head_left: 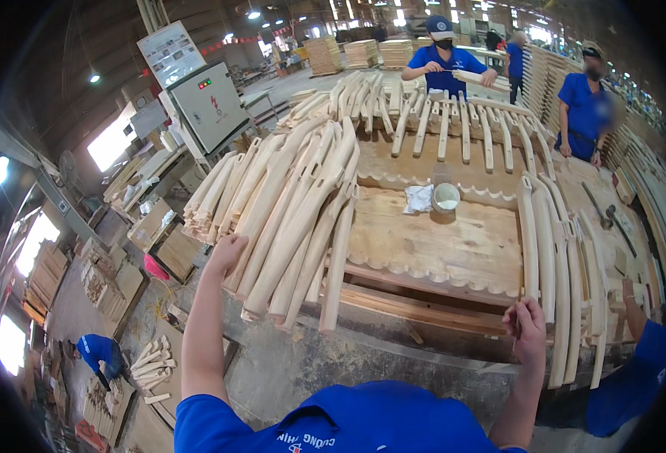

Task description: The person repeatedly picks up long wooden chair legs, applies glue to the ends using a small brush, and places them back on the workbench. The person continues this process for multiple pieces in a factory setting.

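Note:
My left hand (228,254) is closed at the near left side of a high pile of pale, curved wooden parts (299,208), some with slots cut near the ends. It touches the pile, but its fingertips are partly hidden. My right hand (527,321) has its fingers curled together beside the near end of a row of upright curved wooden parts (542,249). Whatever it may pinch is too small to make out. Between the hands lies a wooden rack with scalloped rails (431,283). On its board stand a cup of white stuff (446,197) and a crumpled white cloth (418,198).
Across the table a person in blue (445,64) handles a wooden part behind a row of slotted pieces (466,132). Another person (584,106) stands at the right, near a hammer (611,215). A co-worker's sleeve (635,377) reaches in at lower right. An electrical cabinet (208,106) stands left.

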A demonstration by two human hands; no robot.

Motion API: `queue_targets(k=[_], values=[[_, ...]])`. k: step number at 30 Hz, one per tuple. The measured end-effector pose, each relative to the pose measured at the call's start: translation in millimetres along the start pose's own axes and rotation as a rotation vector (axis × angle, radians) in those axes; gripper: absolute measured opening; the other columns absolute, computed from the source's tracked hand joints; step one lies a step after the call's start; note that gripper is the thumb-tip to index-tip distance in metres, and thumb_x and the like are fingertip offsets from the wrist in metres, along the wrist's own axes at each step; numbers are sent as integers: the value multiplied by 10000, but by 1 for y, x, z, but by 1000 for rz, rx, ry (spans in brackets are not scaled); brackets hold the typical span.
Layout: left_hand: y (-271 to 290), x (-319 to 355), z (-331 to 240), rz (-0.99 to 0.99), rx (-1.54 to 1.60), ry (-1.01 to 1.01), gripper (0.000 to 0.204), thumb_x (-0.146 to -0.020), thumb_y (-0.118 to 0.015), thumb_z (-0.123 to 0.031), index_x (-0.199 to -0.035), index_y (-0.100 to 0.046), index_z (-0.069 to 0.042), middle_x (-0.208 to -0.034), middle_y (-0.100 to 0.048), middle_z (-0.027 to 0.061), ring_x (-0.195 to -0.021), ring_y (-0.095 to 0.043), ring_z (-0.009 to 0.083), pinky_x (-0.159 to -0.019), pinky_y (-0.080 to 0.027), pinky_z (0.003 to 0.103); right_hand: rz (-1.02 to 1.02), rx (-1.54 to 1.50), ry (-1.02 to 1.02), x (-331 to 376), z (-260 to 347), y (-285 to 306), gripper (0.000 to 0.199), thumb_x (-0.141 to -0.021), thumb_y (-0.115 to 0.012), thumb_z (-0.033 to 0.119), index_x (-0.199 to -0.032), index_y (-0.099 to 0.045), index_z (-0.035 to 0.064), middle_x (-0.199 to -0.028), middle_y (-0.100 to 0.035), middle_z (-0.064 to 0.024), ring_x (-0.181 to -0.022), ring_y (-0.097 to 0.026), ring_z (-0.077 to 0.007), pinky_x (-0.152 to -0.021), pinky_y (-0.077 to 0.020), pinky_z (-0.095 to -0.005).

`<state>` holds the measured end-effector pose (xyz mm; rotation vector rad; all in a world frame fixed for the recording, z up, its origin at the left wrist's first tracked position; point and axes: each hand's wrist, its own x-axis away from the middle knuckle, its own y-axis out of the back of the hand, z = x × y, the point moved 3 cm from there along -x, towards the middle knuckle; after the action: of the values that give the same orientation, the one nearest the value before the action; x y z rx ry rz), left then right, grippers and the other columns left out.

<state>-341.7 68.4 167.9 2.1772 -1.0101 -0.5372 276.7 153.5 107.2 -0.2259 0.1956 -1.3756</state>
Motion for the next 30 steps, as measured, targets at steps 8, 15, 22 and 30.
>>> queue_targets(k=[8,15,22,30], values=[[-8,10,-42,190,295,176,314,-753,-650,-314,-790,-616,-4,-663,-612,70,-576,-591,142,-513,-471,285,186,-46,28,-14,4,-16,118,-938,-471,176,-858,-481,90,-679,-582,-44,-493,-471,-50,-418,-334,-173],[-28,106,-64,122,634,70,264,-744,-656,-160,-904,-534,11,-817,-639,122,-644,-607,163,-550,-516,292,85,-38,-15,-11,-8,13,124,-935,-479,186,-846,-478,100,-671,-584,-38,-480,-464,-51,-409,-327,-167],[-149,203,-107,456,999,141,337,-705,-621,-8,-1011,-479,9,-814,-602,125,-598,-579,163,-504,-497,292,85,30,-15,-25,8,3,123,-929,-485,177,-840,-489,92,-661,-567,-30,-482,-445,-53,-415,-318,-177],[-286,249,-39,105,333,-23,454,-696,-654,-223,-1111,-536,-79,-847,-635,154,-798,-625,314,-702,-481,376,7,121,230,-86,32,-51,71,-864,-590,122,-862,-537,75,-715,-508,51,-506,-370,-11,-428,-285,-173]])
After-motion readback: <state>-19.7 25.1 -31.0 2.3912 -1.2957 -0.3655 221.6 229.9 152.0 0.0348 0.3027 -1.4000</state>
